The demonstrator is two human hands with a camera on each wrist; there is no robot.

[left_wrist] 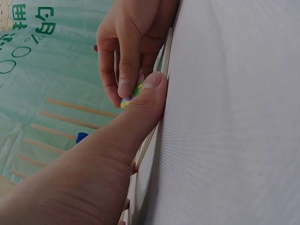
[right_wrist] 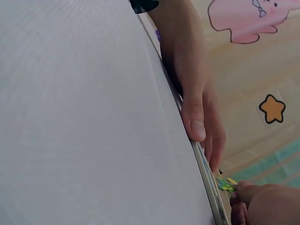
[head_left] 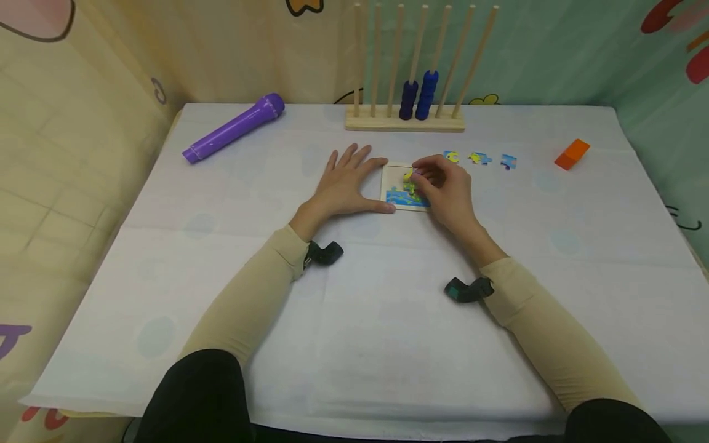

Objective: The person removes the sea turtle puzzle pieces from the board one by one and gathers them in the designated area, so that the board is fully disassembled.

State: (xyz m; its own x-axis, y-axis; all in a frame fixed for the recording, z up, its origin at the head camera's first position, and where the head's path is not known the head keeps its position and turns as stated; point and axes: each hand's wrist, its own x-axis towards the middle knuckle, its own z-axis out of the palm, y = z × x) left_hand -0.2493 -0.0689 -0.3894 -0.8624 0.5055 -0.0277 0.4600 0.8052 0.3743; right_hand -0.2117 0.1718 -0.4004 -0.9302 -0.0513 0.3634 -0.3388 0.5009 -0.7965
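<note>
A small jigsaw puzzle in a pale wooden frame (head_left: pixel 389 175) lies on the table, blue pieces along its bottom and green and yellow ones above. My left hand (head_left: pixel 344 187) spreads its fingers at the left side, thumb resting on the frame's lower left corner. Over the right part of the board, my right hand (head_left: pixel 447 189) pinches a puzzle piece (right_wrist: pixel 227 184), green with yellow spots, between thumb and fingers. It is raised above the board in the right wrist view. The right hand hides the frame's right side in the head view.
Loose puzzle pieces (head_left: pixel 479 158) lie in a row beyond the right hand. A bead rack (head_left: pixel 405 123) with upright rods and blue beads stands at the back. A purple toy microphone (head_left: pixel 235 127) lies at back left, an orange block (head_left: pixel 572 154) at right.
</note>
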